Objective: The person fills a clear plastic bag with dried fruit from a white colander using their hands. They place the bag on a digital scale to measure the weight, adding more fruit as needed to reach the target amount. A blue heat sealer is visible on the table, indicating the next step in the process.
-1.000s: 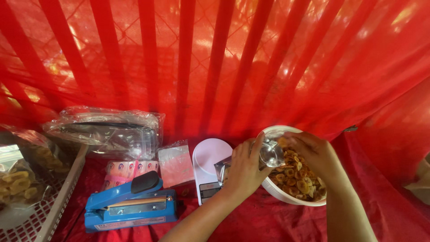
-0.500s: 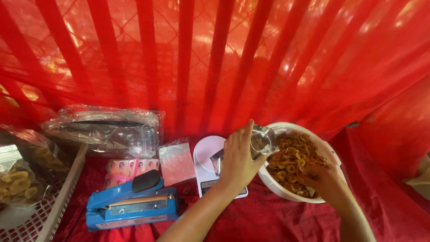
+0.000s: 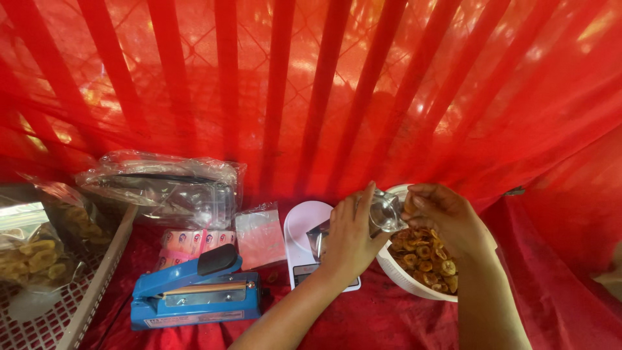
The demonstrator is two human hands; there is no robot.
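Two bare hands work at the lower right of the frame, over a table draped in red cloth [image 3: 389, 321]. Going from the left: a white slotted plastic basket [image 3: 97, 285] at the lower left edge holds clear bags of yellow chips [image 3: 35, 253], cut off by the frame. Right of it sits a blue tabletop heat sealer with a black handle [image 3: 194, 295], behind it a stack of clear plastic pouches [image 3: 168, 188] and a small packet of pink-tinted bags [image 3: 259, 236]. Next comes a small white digital kitchen scale [image 3: 308, 223], partly covered by the left forearm.

The left hand [image 3: 350, 236] closes its grip around a small clear plastic bag [image 3: 385, 210], holding its mouth up just above the rim of a round white bowl of fried banana chips [image 3: 421, 256]. The right hand [image 3: 447, 217] hovers at the bag's mouth with fingers pinched together, probably on a few chips, though I cannot tell for certain.

Judging by this, filling the bag from the bowl is the step in hand; the next move would call for keeping the mouth open and dropping the chips in cleanly.

How full the bag is stays hard to make out, the scale's display is hidden, and the bowl's near side is covered by the right wrist.
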